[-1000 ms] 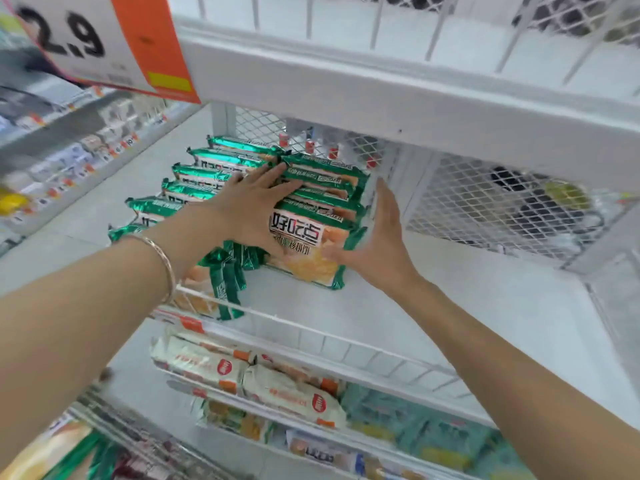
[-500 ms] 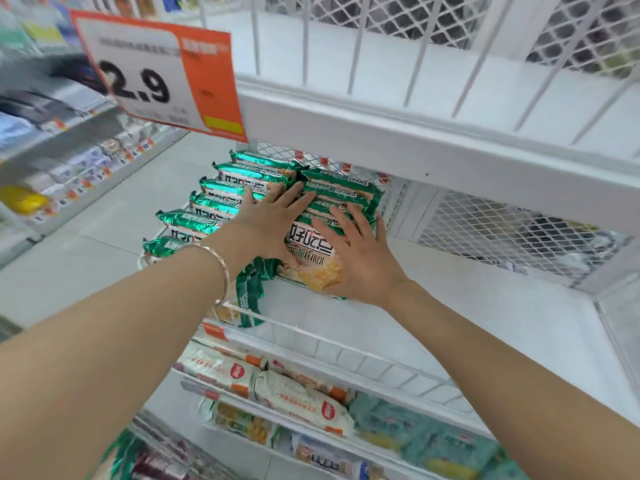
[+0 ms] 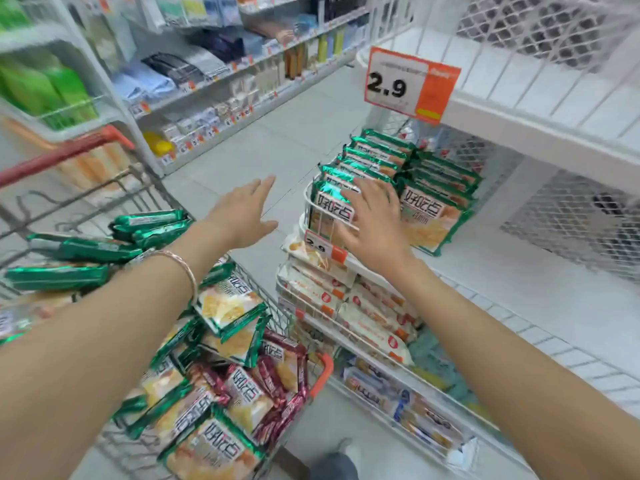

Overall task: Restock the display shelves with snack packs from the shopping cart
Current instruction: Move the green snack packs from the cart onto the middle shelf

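Two rows of green snack packs (image 3: 433, 206) stand on the white display shelf (image 3: 502, 271) at its left end. My right hand (image 3: 375, 220) hovers with straight fingers over the front pack of the left row, perhaps touching it. My left hand (image 3: 242, 213) is open in the air between the shelf and the shopping cart (image 3: 104, 188), holding nothing. The cart at lower left holds several green packs (image 3: 225, 306) and dark red packs (image 3: 277, 372).
An orange and white 2.9 price sign (image 3: 408, 84) hangs from the upper shelf edge. Lower shelves (image 3: 367, 327) hold pale orange-marked packs. An aisle shelf (image 3: 214, 84) with goods runs along the back left. My shoe (image 3: 332, 465) shows on the floor.
Both hands have left the pack they pressed on the shelf. My left hand has swung left off the shelf toward the cart. The view has turned left and down, bringing the cart into sight.
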`<act>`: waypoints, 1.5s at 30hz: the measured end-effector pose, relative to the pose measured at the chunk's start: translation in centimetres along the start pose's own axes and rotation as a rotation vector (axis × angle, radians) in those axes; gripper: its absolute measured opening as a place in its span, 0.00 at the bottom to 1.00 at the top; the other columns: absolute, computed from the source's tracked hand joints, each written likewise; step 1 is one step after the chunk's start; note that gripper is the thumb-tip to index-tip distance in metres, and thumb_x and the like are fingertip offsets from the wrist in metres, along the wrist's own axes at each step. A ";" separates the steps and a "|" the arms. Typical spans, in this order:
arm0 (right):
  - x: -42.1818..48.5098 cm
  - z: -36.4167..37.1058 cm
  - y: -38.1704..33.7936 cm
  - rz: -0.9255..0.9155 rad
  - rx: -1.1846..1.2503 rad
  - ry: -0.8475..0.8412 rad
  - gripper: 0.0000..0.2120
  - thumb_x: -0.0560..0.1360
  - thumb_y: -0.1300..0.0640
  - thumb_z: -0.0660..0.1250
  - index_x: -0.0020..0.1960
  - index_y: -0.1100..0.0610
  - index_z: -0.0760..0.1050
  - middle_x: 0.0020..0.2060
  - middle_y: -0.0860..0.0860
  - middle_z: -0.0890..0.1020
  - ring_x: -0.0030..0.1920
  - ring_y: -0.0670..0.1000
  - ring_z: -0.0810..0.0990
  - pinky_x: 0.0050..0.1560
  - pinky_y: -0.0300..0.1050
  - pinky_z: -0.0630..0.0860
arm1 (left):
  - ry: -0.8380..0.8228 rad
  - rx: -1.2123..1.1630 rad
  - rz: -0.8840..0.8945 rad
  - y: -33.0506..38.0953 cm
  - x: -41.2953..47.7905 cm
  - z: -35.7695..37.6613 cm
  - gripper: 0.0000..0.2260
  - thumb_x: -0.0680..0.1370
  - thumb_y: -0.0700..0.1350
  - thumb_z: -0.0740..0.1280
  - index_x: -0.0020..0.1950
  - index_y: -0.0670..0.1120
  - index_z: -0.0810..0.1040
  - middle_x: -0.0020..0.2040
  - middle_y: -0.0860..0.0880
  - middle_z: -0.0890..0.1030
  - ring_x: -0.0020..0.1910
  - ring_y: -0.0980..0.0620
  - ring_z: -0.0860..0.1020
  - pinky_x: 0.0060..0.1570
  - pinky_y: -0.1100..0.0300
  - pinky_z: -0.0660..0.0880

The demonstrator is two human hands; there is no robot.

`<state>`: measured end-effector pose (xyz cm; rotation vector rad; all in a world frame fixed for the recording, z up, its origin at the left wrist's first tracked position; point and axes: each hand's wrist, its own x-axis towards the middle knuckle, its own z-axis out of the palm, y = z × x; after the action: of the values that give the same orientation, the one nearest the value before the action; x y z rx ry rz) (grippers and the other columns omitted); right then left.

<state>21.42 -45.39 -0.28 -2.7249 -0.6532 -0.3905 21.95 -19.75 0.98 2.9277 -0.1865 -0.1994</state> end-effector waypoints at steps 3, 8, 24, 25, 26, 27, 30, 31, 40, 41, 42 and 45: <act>-1.8 3.1 -5.6 -0.142 0.036 0.051 0.19 0.74 0.56 0.67 0.64 0.59 0.76 0.66 0.58 0.76 0.69 0.58 0.72 0.76 0.59 0.53 | -0.043 0.075 -0.089 -5.4 -5.8 0.9 0.39 0.80 0.53 0.67 0.82 0.47 0.46 0.80 0.42 0.57 0.77 0.40 0.61 0.74 0.45 0.61; -6.0 9.2 -13.6 -0.168 0.129 -0.298 0.15 0.75 0.57 0.67 0.60 0.59 0.77 0.56 0.56 0.80 0.58 0.58 0.76 0.68 0.59 0.69 | -0.136 0.047 -0.196 -11.0 -13.7 3.4 0.37 0.79 0.53 0.68 0.82 0.49 0.50 0.80 0.44 0.60 0.77 0.41 0.61 0.74 0.44 0.63; -13.7 17.1 -18.0 0.321 0.502 -1.177 0.25 0.78 0.55 0.70 0.73 0.61 0.70 0.59 0.53 0.80 0.53 0.50 0.82 0.50 0.39 0.76 | -0.502 -0.670 -0.447 -13.8 -22.8 12.8 0.35 0.77 0.45 0.71 0.80 0.47 0.57 0.80 0.47 0.61 0.77 0.46 0.62 0.75 0.50 0.62; -12.1 16.0 -17.8 0.336 0.593 -1.129 0.23 0.78 0.56 0.69 0.72 0.61 0.72 0.52 0.50 0.82 0.44 0.45 0.81 0.43 0.35 0.75 | -0.569 -0.737 -0.450 -13.7 -22.8 13.0 0.38 0.76 0.49 0.73 0.81 0.48 0.57 0.80 0.48 0.60 0.77 0.47 0.62 0.75 0.49 0.61; -10.4 14.9 -17.9 0.337 0.664 -1.099 0.21 0.78 0.57 0.69 0.70 0.60 0.74 0.46 0.47 0.82 0.39 0.42 0.79 0.41 0.33 0.73 | -0.619 -0.804 -0.448 -13.4 -22.8 13.0 0.40 0.74 0.54 0.75 0.80 0.49 0.58 0.78 0.50 0.63 0.76 0.48 0.65 0.75 0.49 0.61; -8.8 14.0 -17.9 0.349 0.725 -1.068 0.19 0.78 0.56 0.69 0.68 0.58 0.76 0.43 0.44 0.81 0.38 0.40 0.78 0.43 0.34 0.73 | -0.636 -0.883 -0.446 -13.0 -22.6 13.1 0.37 0.73 0.57 0.75 0.78 0.48 0.63 0.75 0.50 0.68 0.71 0.51 0.70 0.75 0.49 0.63; -5.0 12.4 -18.0 0.409 0.873 -0.984 0.17 0.79 0.52 0.67 0.68 0.52 0.75 0.53 0.38 0.80 0.49 0.36 0.77 0.61 0.37 0.68 | -0.502 -1.077 -0.519 -12.2 -21.8 13.0 0.28 0.71 0.59 0.74 0.67 0.48 0.75 0.65 0.48 0.77 0.61 0.51 0.77 0.60 0.55 0.74; -4.2 12.9 -17.7 0.452 0.887 -0.914 0.19 0.80 0.50 0.67 0.69 0.51 0.74 0.59 0.41 0.80 0.54 0.39 0.76 0.63 0.40 0.65 | -0.433 -1.108 -0.580 -12.4 -21.7 13.0 0.32 0.68 0.62 0.75 0.68 0.49 0.75 0.66 0.47 0.76 0.63 0.48 0.76 0.55 0.57 0.76; -2.7 21.9 -17.8 1.411 1.239 -0.617 0.39 0.76 0.45 0.71 0.79 0.57 0.57 0.79 0.58 0.58 0.76 0.63 0.61 0.75 0.61 0.63 | -0.122 -1.298 -0.798 -15.6 -23.0 12.5 0.31 0.64 0.65 0.77 0.61 0.52 0.78 0.63 0.50 0.79 0.61 0.50 0.76 0.47 0.60 0.76; -2.7 22.5 -17.7 1.417 1.255 -0.610 0.37 0.75 0.46 0.73 0.77 0.58 0.62 0.77 0.59 0.62 0.73 0.62 0.66 0.72 0.60 0.68 | -0.089 -1.322 -0.790 -15.8 -23.3 12.4 0.33 0.61 0.67 0.78 0.60 0.51 0.78 0.63 0.49 0.79 0.60 0.52 0.77 0.47 0.58 0.77; -2.6 23.1 -17.4 1.415 1.260 -0.615 0.32 0.75 0.47 0.73 0.72 0.59 0.68 0.73 0.59 0.70 0.65 0.59 0.75 0.63 0.57 0.76 | -0.062 -1.334 -0.806 -15.9 -23.6 12.3 0.38 0.60 0.68 0.79 0.63 0.50 0.77 0.64 0.48 0.78 0.58 0.52 0.77 0.48 0.57 0.78; -2.9 22.1 -16.4 1.503 1.342 -0.653 0.14 0.75 0.53 0.75 0.53 0.59 0.75 0.53 0.54 0.78 0.36 0.47 0.72 0.25 0.38 0.71 | -0.003 -1.427 -0.892 -15.9 -23.9 11.5 0.53 0.60 0.74 0.74 0.75 0.44 0.67 0.67 0.44 0.77 0.58 0.47 0.80 0.44 0.53 0.82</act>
<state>15.23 -24.70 -17.58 -1.2800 0.8261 0.9437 -1.49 -3.19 -10.56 1.4024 0.8850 -0.2845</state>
